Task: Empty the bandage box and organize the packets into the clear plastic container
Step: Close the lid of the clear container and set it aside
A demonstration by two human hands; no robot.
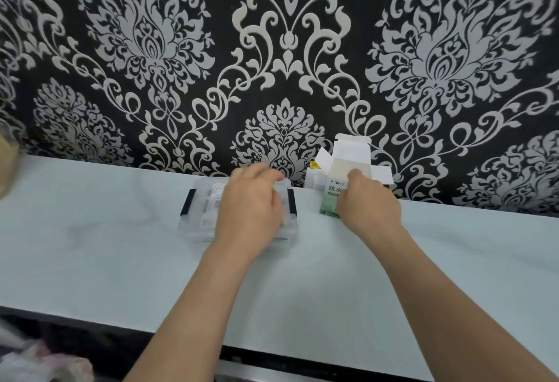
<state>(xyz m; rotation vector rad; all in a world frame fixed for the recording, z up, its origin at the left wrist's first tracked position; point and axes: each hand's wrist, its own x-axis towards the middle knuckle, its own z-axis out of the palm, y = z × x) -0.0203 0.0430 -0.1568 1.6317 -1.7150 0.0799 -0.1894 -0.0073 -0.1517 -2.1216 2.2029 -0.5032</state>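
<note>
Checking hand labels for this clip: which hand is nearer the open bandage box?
Right. The right hand grips the bandage box; the left hand is apart from it, over the clear container.

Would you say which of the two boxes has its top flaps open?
The green-and-white bandage box, held by the right hand; the clear container has none.

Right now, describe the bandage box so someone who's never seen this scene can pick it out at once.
On the pale table, look along the back edge under the black-and-white patterned wall. Right of the clear container with black latches stands the bandage box, a small carton gripped by the right hand. It alone is cardboard: white top flaps open, green lower face.
</note>
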